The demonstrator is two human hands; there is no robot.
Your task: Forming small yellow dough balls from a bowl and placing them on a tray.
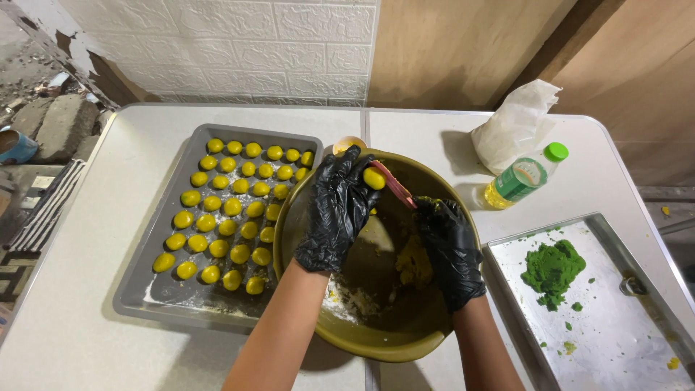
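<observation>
My left hand (337, 210), in a black glove, pinches a small yellow dough ball (374, 178) at its fingertips above a large olive-green bowl (376, 346). Inside the bowl my right hand (449, 250), also in a black glove, grips a red-pink spatula (394, 183) whose blade points up and left toward the ball. A lump of yellow dough (413, 262) and some floury crumbs lie on the bowl's bottom. To the left stands a grey baking tray (137, 289) with several rows of yellow dough balls (228, 207).
A metal tray (622, 340) at the right holds a mound of green dough (552, 269) and crumbs. A plastic bottle of yellow oil with a green cap (525, 175) lies beside a crumpled white bag (515, 124). Everything rests on a white table against the wall.
</observation>
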